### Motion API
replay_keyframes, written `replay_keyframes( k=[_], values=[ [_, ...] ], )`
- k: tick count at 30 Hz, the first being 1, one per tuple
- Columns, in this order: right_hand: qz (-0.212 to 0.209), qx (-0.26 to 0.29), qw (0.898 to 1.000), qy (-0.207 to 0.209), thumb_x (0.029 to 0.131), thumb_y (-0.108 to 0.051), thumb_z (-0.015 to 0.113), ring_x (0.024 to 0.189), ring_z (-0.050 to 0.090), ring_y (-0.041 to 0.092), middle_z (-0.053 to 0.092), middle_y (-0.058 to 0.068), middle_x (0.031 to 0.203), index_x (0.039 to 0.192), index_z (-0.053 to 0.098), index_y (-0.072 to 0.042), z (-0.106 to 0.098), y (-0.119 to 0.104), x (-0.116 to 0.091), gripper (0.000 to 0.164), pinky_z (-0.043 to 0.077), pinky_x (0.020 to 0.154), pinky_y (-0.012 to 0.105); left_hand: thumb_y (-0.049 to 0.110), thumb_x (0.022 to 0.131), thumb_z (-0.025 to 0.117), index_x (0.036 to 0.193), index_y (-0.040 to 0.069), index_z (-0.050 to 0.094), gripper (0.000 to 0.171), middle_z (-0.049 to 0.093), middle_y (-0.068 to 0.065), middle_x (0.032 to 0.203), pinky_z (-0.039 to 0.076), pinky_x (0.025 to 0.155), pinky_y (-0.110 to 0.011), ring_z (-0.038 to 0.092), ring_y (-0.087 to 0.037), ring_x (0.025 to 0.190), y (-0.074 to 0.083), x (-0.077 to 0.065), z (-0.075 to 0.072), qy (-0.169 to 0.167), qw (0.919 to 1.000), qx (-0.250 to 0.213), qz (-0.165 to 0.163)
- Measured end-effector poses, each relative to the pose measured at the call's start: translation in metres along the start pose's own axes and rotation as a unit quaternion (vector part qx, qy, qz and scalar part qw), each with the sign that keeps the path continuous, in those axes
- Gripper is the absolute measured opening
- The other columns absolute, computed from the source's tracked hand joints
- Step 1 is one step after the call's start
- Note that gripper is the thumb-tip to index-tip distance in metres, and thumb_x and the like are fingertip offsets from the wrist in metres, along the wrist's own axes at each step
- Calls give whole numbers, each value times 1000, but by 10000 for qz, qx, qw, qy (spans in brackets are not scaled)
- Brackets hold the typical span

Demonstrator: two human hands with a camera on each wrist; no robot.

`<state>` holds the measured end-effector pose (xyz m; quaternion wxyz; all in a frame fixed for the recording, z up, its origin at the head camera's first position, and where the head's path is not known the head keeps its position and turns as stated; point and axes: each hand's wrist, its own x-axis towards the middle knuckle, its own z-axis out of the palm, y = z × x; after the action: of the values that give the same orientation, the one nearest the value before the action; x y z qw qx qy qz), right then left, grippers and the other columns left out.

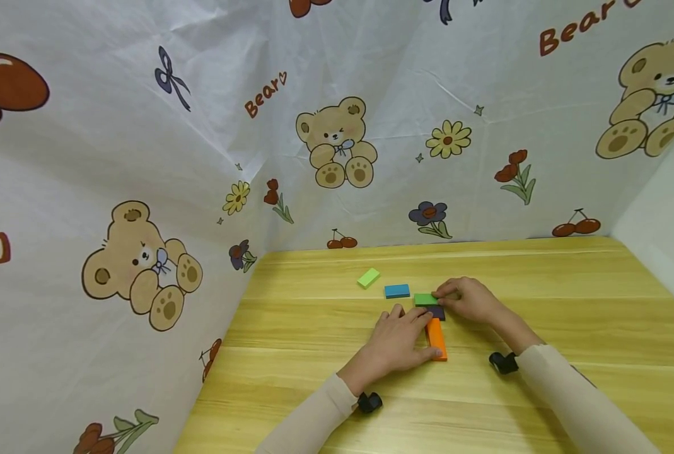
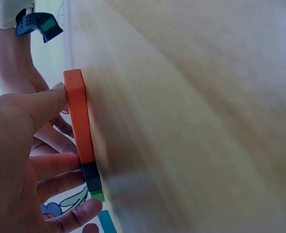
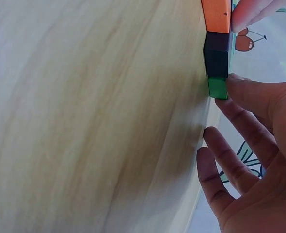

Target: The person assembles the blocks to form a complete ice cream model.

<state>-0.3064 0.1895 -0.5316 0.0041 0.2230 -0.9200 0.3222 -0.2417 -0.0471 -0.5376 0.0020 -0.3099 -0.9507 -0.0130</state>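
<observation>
Two "Bear" prints (image 1: pixel 577 28) mark the cloth (image 1: pixel 396 75) beyond the orange block (image 1: pixel 438 343).

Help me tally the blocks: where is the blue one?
In the head view, the blue block lies below and right of centre, between the lime block on its left and the green block on its right.

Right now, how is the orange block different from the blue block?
The orange block looks longer than the blue block. In the head view, the orange block runs lengthwise toward the person, while the blue block lies crosswise. Of the two hands, the left hand touches the orange block; neither touches the blue block. Both blocks lie on the table.
</observation>
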Motion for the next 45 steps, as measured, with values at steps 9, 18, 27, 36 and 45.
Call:
replay_keyframes(
  k=[9, 18, 27, 36, 45],
  values=[
    [89, 30, 9999, -48, 100, -8, 74, 121, 71, 44, 82, 12, 118, 115, 85, -9, -1, 1, 0, 18, 51, 108, 68, 86, 97, 46, 165, 35, 44, 85, 46, 15, 168, 43, 88, -34, 48, -17, 116, -1, 0, -1, 18, 9999, -115, 5],
    [380, 161, 9991, 3, 100, -17, 77, 121, 71, 42, 83, 10, 116, 113, 85, -11, 3, 2, 1, 16, 52, 108, 66, 86, 97, 44, 165, 37, 43, 85, 45, 16, 168, 46, 93, -37, 49, -18, 120, 0, 0, 0, -16, 10000, -83, -4],
    [402, 198, 9990, 46, 101, -18, 77, 122, 71, 41, 83, 7, 115, 112, 85, -15, 4, 4, 2, 14, 52, 106, 66, 87, 97, 43, 165, 37, 43, 85, 45, 16, 168, 45, 91, -34, 48, -17, 118, -2, 1, 2, 6, 10000, -18, -12],
    [413, 234, 9989, 41, 101, -17, 76, 122, 70, 41, 83, 8, 116, 112, 85, -16, 4, 3, 2, 14, 52, 107, 67, 87, 96, 44, 165, 37, 43, 85, 44, 16, 168, 45, 91, -35, 48, -17, 118, -1, 0, 1, -18, 10000, -5, -50],
    [481, 338, 9983, -38, 103, -16, 74, 121, 70, 40, 82, 8, 117, 116, 83, -15, 2, 8, 1, 16, 53, 107, 65, 87, 97, 41, 166, 38, 42, 85, 44, 16, 169, 45, 91, -35, 49, -17, 118, -2, 0, 2, 3, 10000, 12, -1]
  ],
)
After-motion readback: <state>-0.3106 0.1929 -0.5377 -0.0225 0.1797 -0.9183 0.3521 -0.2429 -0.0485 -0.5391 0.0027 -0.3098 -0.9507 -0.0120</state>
